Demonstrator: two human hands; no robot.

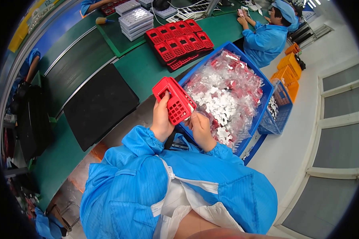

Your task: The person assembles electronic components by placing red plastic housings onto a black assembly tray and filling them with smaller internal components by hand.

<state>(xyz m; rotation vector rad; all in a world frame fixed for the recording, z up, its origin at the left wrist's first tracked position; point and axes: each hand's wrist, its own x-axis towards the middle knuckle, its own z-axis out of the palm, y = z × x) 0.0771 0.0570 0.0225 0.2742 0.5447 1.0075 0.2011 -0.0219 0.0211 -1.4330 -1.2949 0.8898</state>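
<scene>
Left hand (162,117): closed round a red shell (177,110), thumb laid over the front by the window. Shell is tilted, grid of square holes facing up, held in the air above the wearer's lap and just beside a blue crate (268,101). More than one layer shows at its edge; count cannot be told from where I stand.

Right hand (202,130): fingers curled, thumb and fingertips at the shell's lower right corner, by a pale sliver. Whether they grip the sliver or the shell, I cannot tell.

Crate holds clear bags (243,73) with red showing through, and white pieces (217,103) of irregular outline.

Green bench (133,63): rows of red shells (181,40), a black mat (101,105), a stack of pale trays (136,22). A co-worker (265,44) in blue sits farther along.

Labels: white tag (157,208) on the wearer's blue jacket (125,179); marks too small to read.
</scene>
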